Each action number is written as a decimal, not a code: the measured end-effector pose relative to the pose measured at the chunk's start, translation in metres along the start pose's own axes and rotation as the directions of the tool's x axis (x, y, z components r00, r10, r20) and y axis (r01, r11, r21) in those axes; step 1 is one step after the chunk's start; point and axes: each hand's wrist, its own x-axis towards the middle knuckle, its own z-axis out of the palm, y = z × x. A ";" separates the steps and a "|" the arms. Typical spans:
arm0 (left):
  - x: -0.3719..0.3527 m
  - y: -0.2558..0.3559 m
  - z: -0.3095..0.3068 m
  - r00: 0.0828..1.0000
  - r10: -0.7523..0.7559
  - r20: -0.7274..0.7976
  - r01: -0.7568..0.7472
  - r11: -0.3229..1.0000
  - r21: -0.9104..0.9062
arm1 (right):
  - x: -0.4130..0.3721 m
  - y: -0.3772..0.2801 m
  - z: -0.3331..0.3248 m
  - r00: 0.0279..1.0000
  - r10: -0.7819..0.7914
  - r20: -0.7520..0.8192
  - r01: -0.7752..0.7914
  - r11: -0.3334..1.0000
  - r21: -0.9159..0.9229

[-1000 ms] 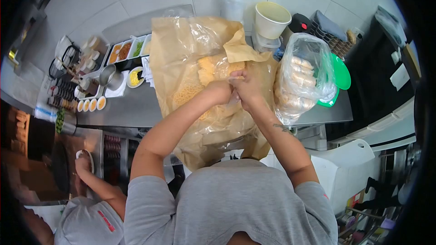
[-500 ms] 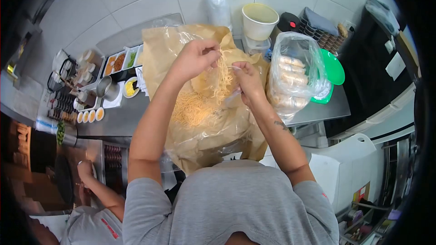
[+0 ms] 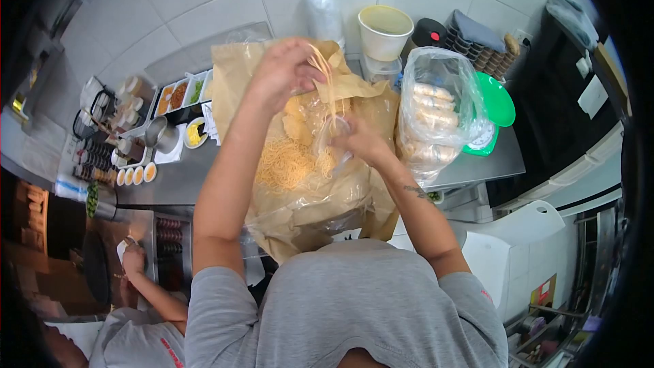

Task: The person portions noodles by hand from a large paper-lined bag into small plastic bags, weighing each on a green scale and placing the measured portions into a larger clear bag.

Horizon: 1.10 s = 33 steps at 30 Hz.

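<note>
My left hand (image 3: 287, 73) is raised over the brown paper (image 3: 235, 88), its fingers closed on a strand bundle of yellow noodles (image 3: 330, 88) that hangs down. Beneath the bundle, my right hand (image 3: 360, 139) is closed on a clear plastic bag (image 3: 325, 138), whose edges are hard to make out; the noodles' lower ends reach into or behind it. A loose noodle heap (image 3: 286, 165) lies on the paper to the left of the bag, with clear plastic film around it.
A bag of pale rolls (image 3: 436, 112), a green scale (image 3: 496, 99) and a white bucket (image 3: 385, 31) stand right and behind. Ingredient trays (image 3: 178, 95), a metal pot (image 3: 161, 134) and small egg cups (image 3: 139, 174) are left. A co-worker's hand (image 3: 133, 259) is lower left.
My left hand has moved up and left, lifting the noodles higher. My right hand has shifted down and left with the bag. The co-worker's hand has moved slightly too.
</note>
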 end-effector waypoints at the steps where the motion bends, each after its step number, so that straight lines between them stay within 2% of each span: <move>1: 0.003 0.009 -0.005 0.999 0.042 -0.010 -0.042 0.997 -0.060 | 0.000 -0.001 0.000 0.998 0.058 0.016 -0.058 0.998 -0.024; 3: 0.009 0.029 -0.020 0.992 0.119 -0.042 -0.125 0.976 -0.179 | 0.004 0.008 0.000 0.999 0.031 0.037 -0.032 0.999 0.004; 5: 0.015 0.062 -0.033 0.969 0.224 -0.101 -0.241 0.948 -0.208 | 0.008 0.018 0.000 0.998 -0.026 0.051 0.023 0.998 0.060; 7: 0.024 0.106 -0.053 0.950 0.309 -0.047 -0.304 0.881 -0.362 | 0.011 0.024 0.000 0.992 -0.114 0.050 0.106 0.984 0.142; 9: 0.033 0.149 -0.066 0.896 0.392 -0.206 -0.437 0.858 -0.269 | 0.013 0.020 0.002 0.994 -0.091 0.068 0.078 0.983 0.168; 12: 0.010 0.178 -0.005 0.868 0.419 -0.266 -0.466 0.872 -0.147 | 0.007 -0.005 0.008 0.998 -0.031 0.048 0.024 0.990 0.141; 13: 0.010 0.176 -0.002 0.888 0.421 -0.185 -0.446 0.887 -0.123 | 0.005 -0.011 0.010 0.999 -0.010 0.031 0.006 0.993 0.122; 16: 0.012 0.162 0.001 0.916 0.397 0.047 -0.394 0.917 -0.068 | 0.009 -0.005 0.009 0.998 -0.058 -0.036 0.067 0.936 0.344; 18: 0.014 0.142 -0.001 0.913 0.368 0.173 -0.364 0.930 -0.060 | 0.002 -0.011 0.003 0.993 -0.120 0.006 0.099 0.845 0.526; 19: 0.016 0.131 -0.002 0.931 0.329 0.156 -0.329 0.944 -0.026 | -0.002 -0.016 0.002 0.988 -0.153 0.022 0.109 0.785 0.610; 21: 0.020 0.112 0.001 0.962 0.247 0.114 -0.252 0.967 0.035 | -0.008 -0.024 0.003 0.987 -0.155 0.044 0.111 0.852 0.511; 22: 0.008 0.106 0.026 0.982 0.186 0.003 -0.186 0.981 0.050 | -0.010 -0.026 0.004 0.987 -0.152 0.056 0.109 0.882 0.459; 25: 0.020 0.086 0.001 0.985 0.170 0.041 -0.165 0.981 -0.104 | 0.006 0.001 0.007 0.986 -0.137 0.094 0.125 0.985 0.118; 28: 0.026 0.106 -0.027 0.968 0.226 -0.105 -0.246 0.934 -0.261 | 0.007 0.007 -0.003 0.996 -0.079 0.038 0.084 0.984 -0.156; 30: 0.048 0.124 -0.104 0.961 0.271 0.052 -0.221 0.869 -0.442 | 0.008 0.021 -0.011 0.976 -0.216 0.000 0.208 0.938 -0.278; 31: 0.042 0.139 -0.131 0.960 0.280 -0.007 -0.241 0.811 -0.533 | 0.009 0.027 -0.014 0.959 -0.283 -0.011 0.263 0.903 -0.338; 32: 0.037 0.155 -0.143 0.957 0.282 -0.067 -0.262 0.743 -0.615 | 0.008 0.030 -0.018 0.965 -0.264 -0.004 0.245 0.901 -0.357; 33: 0.027 0.163 -0.139 0.939 0.343 -0.019 -0.272 0.708 -0.651 | 0.007 0.032 -0.021 0.970 -0.244 0.000 0.227 0.899 -0.375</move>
